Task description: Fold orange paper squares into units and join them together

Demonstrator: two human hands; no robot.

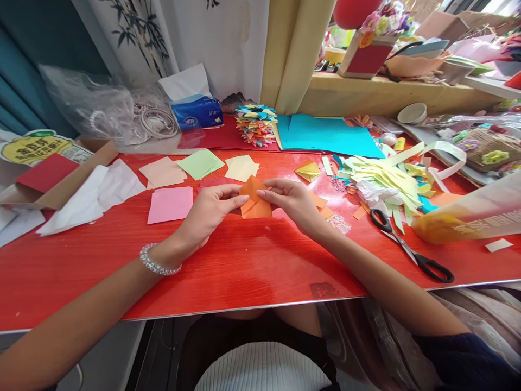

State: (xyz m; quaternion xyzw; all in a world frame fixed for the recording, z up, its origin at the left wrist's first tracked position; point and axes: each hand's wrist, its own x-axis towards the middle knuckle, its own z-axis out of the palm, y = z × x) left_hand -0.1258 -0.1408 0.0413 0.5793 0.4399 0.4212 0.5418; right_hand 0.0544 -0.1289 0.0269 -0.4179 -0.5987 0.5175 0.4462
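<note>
A partly folded sheet of orange origami paper (256, 209) is held just above the red table (260, 271). My left hand (211, 209) pinches its left edge between thumb and fingers. On the other side, my right hand (293, 203) grips the upper right edge the same way. Beyond my hands lie stacks of square paper: pink (170, 205), peach (163, 172), green (201, 164) and pale yellow (241, 168). A folded yellow paper piece (308, 171) sits past my right hand, with loose orange paper (325, 212) beside that hand.
Black-handled scissors (411, 247) lie at the right, near paper strips (382, 176) and a translucent bottle-like container (468, 212). Turquoise sheets (331, 136) and a multicoloured paper cluster (257, 125) stand at the back. Tissue pack (195, 100) and cardboard box (61, 184) are left.
</note>
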